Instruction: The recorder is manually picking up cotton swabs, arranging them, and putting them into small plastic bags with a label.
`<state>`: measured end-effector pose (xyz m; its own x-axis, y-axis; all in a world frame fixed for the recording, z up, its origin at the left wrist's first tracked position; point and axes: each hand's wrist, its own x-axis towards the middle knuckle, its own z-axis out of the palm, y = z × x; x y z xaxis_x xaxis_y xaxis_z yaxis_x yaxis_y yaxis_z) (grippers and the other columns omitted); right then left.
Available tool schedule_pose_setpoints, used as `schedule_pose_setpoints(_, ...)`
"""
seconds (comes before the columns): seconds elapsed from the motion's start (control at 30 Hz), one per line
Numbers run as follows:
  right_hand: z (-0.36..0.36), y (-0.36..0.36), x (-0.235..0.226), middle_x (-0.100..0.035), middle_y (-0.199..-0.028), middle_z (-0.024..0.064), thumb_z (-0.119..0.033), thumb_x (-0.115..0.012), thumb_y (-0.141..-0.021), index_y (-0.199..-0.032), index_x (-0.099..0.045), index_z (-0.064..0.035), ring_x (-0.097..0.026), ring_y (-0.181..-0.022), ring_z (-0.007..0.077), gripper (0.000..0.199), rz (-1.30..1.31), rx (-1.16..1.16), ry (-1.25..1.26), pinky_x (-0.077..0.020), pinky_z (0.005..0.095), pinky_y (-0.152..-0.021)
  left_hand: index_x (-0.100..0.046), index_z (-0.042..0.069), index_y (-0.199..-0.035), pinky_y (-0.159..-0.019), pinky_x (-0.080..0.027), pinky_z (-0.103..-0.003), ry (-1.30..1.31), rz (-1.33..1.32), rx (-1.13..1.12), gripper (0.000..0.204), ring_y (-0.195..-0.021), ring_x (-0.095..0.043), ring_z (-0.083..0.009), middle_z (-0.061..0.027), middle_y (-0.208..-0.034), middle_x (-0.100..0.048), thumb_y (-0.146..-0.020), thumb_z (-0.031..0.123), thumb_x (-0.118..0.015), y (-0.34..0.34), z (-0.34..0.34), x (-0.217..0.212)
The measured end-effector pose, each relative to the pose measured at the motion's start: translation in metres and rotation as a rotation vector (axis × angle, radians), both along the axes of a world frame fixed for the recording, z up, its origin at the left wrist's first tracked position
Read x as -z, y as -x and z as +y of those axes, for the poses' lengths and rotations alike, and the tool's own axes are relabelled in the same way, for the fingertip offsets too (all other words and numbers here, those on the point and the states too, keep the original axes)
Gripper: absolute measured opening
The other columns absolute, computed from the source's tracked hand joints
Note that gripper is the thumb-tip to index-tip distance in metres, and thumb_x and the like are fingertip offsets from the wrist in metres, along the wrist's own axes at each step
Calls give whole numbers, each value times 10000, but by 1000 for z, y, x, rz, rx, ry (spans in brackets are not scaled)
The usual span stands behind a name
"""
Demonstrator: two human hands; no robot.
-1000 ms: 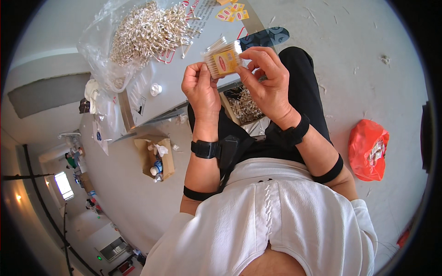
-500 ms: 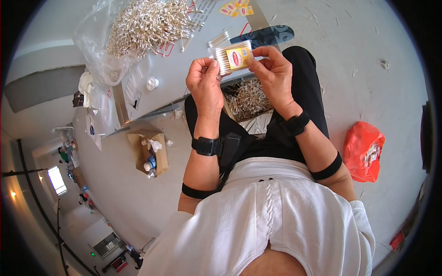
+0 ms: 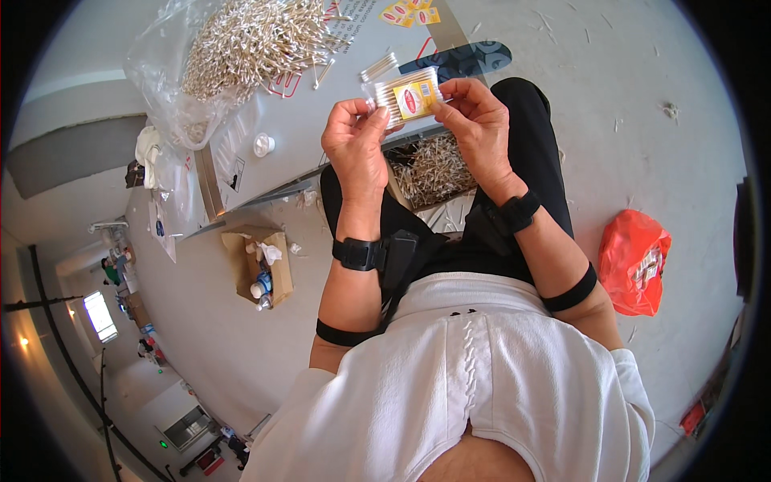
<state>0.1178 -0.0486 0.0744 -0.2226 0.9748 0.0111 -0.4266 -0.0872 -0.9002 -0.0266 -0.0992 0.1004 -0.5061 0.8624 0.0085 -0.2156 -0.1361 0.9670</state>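
Between my two hands I hold a clear pack of cotton swabs [image 3: 393, 91] with a yellow card in it. My left hand [image 3: 358, 145] pinches its left end, thumb on the front. At the opposite end, my right hand [image 3: 479, 128] grips the pack between thumb and fingers. Just beyond it, a small bunch of swabs [image 3: 379, 67] lies on the grey table [image 3: 309, 132]. A large heap of loose swabs [image 3: 253, 50] sits at the far left of the table, partly in a clear plastic bag [image 3: 165, 64]. Several yellow cards [image 3: 409, 14] lie at the table's far edge.
Below the pack, a box of loose swabs [image 3: 434, 173] stands between my legs. A small white tub [image 3: 263, 145] is on the table. On the floor are a cardboard box [image 3: 241, 269] with bottles at left, a red plastic bag [image 3: 630, 273] at right, and scattered swabs.
The pack has tilted slightly, and its yellow card sits a little lower. Both hands keep their hold, with only a tiny shift.
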Motion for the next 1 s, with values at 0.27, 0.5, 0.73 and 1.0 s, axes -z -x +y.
schedule_pose_setpoints(0.27, 0, 2, 5, -598, -863, -3, 20, -679, -825, -971, -603, 3, -555, -730, 26, 165, 69, -4, 17, -494, 177, -682, -583, 30, -862, -581, -454, -227, 28, 112, -81, 140, -679, -539, -88, -27, -807, -599, -790, -40, -680, 2, 2, 3)
schedule_pose_setpoints(0.5, -2, 3, 2, -601, -860, 1, 26, -679, -819, -960, -605, -1, -552, -723, 25, 162, 31, -11, 19, -490, 176, -666, -602, 27, -813, -498, -359, -185, 109, 119, -154, 140, -599, -481, -52, -6, -757, -591, -759, -42, -711, -1, 2, -7)
schedule_pose_setpoints(0.73, -1, 2, 2, -613, -864, 10, 30, -682, -808, -958, -612, 2, -552, -716, 29, 168, 9, -3, 57, -489, 178, -657, -606, 5, -814, -454, -342, -182, 221, 116, -131, 84, -578, -469, -46, -6, -740, -581, -777, -24, -676, 1, 2, -17)
schedule_pose_setpoints(1.0, 0, 0, 4, -622, -857, 9, 24, -677, -813, -958, -614, -1, -560, -721, 32, 160, 22, -1, 61, -495, 182, -661, -607, -20, -843, -467, -359, -211, 206, 47, -27, 83, -595, -470, -78, -44, -755, -574, -799, -50, -544, 10, -1, -18)
